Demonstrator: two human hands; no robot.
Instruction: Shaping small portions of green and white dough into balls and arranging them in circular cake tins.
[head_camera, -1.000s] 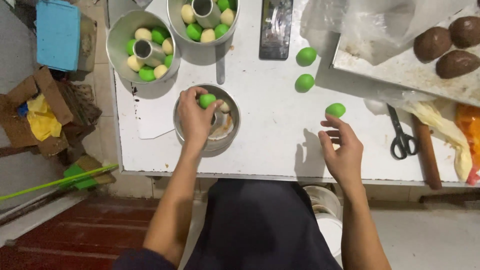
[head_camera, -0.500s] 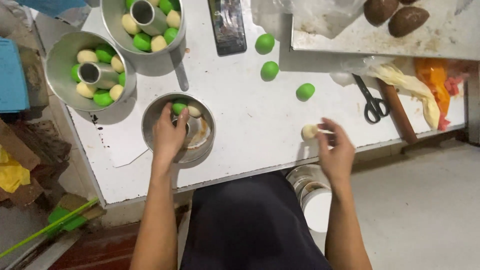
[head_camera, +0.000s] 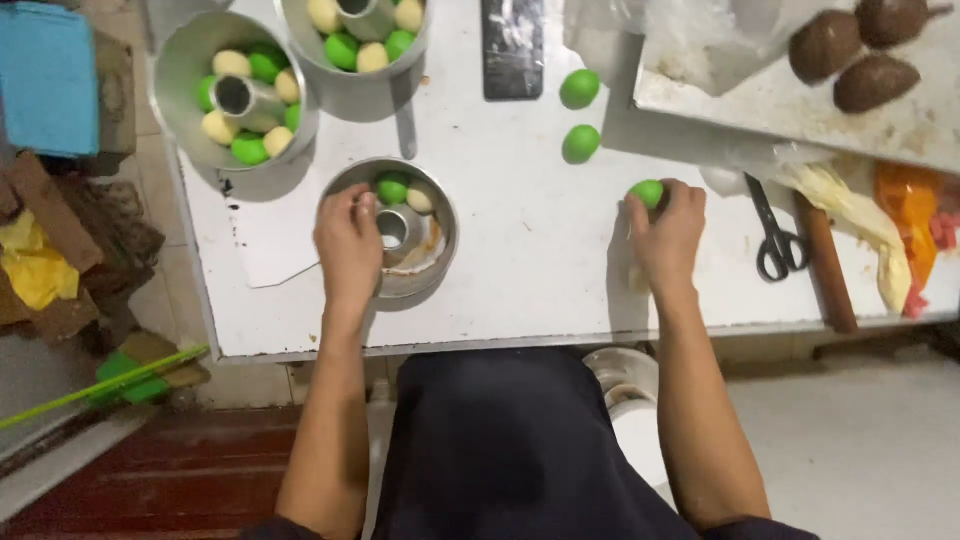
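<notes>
Now the left hand (head_camera: 348, 240) rests inside a round metal ring mould (head_camera: 440, 245) at the near middle of the white table (head_camera: 520, 250), its fingers curled down against the mould's inner wall beside the central tube; whether they pinch anything I cannot tell, since the back of the hand hides the fingertips. One green dough ball (head_camera: 392, 187) and one cream dough ball (head_camera: 420, 200) already sit at the far side of that mould, touching each other, and the rest of the ring is bare. The right hand (head_camera: 668, 235) lies well apart to the right, fingers bent over a loose green ball (head_camera: 648, 192) on the table, closing around it from the near side. Two more green balls (head_camera: 579, 88) lie farther back, and two filled moulds (head_camera: 235, 95) with alternating green and cream balls stand at the far left. Scissors (head_camera: 772, 235) and a wooden rolling pin (head_camera: 826, 265) lie to the right. Judging by this, the step in hand is filling the third mould, only just begun; the next move calls for lifting the gripped ball cleanly and seating it beside the cream one without squashing it.
</notes>
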